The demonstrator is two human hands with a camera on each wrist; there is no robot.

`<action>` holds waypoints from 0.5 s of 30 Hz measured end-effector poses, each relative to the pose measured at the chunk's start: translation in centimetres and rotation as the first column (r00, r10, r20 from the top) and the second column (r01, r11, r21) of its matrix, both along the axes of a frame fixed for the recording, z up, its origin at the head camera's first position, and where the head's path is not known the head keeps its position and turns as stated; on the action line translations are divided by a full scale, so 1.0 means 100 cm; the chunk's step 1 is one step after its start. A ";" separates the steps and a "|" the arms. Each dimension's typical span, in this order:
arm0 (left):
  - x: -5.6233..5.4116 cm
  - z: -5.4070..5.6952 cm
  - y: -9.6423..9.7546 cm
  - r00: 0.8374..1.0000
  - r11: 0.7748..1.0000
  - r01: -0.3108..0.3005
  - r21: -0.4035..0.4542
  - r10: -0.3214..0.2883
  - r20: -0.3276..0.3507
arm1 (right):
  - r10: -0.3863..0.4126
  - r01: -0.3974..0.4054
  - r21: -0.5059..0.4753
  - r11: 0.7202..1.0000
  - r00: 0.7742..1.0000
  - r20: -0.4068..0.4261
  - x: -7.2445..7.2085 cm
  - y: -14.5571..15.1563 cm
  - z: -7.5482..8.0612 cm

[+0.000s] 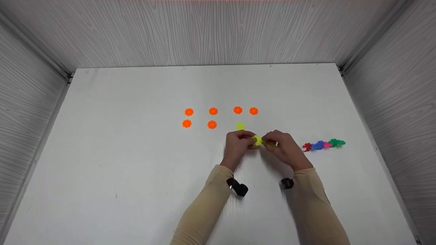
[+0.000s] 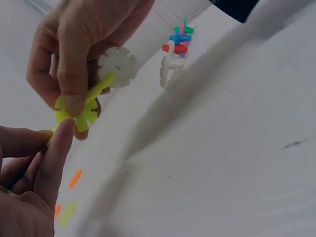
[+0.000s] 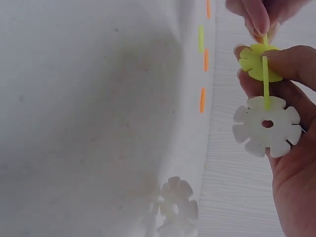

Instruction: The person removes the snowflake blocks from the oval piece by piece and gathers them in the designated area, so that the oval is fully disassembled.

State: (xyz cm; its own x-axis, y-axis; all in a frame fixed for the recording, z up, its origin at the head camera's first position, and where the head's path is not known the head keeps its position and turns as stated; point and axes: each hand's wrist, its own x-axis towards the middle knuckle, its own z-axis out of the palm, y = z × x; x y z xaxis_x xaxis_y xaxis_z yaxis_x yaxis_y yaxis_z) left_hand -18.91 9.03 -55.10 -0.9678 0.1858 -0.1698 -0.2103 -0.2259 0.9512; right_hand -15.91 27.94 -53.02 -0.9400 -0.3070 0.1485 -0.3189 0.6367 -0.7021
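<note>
Over the table, my left hand [image 1: 237,146] and right hand [image 1: 286,148] meet at a short chain of slotted, flower-shaped plastic discs. Thumb and fingers of the left hand pinch a yellow disc [image 3: 265,38], seen edge-on and mostly covered. The right hand grips a yellow disc [image 3: 253,61] that touches it; whether the slots are fully engaged I cannot tell. Another edge-on yellow disc [image 3: 266,86] follows, joined to a white disc [image 3: 267,140] at the end. A loose yellow-green disc [image 1: 240,126] lies just beyond the left hand.
Several orange discs [image 1: 212,124] lie in two loose rows beyond the hands. Right of the right hand rests a joined chain with white, red [image 1: 307,147], blue [image 1: 318,145], pink [image 1: 327,145] and green [image 1: 335,142] discs. Panels [image 1: 204,34] border the white table [image 1: 119,153].
</note>
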 end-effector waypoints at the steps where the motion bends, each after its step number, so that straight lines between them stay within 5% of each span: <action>1: -0.002 0.000 -0.003 1.000 1.000 -0.012 0.019 0.011 0.023 | -0.006 0.006 0.000 1.000 1.000 0.010 0.001 0.001 0.000; 4: -0.008 0.001 -0.010 0.998 0.998 -0.056 0.010 0.056 0.034 | -0.038 0.037 0.013 0.999 0.999 0.026 0.003 0.005 0.000; 8: -0.014 0.005 -0.010 0.998 0.986 -0.055 -0.158 0.052 -0.026 | -0.082 0.081 0.029 0.996 0.996 0.033 0.003 0.006 0.001; 15: -0.030 0.017 0.006 0.995 0.898 -0.039 -0.437 -0.007 -0.104 | -0.114 0.114 0.013 0.993 0.993 -0.004 0.001 0.003 0.004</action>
State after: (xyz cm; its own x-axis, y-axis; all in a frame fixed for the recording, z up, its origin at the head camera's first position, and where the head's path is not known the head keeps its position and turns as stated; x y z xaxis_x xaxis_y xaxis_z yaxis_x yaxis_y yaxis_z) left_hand -21.94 9.65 -53.36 -0.9863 0.0994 -0.1319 -0.1080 0.2161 0.9704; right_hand -15.82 28.23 -52.62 -0.9685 -0.2000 0.1482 -0.2460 0.6782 -0.6925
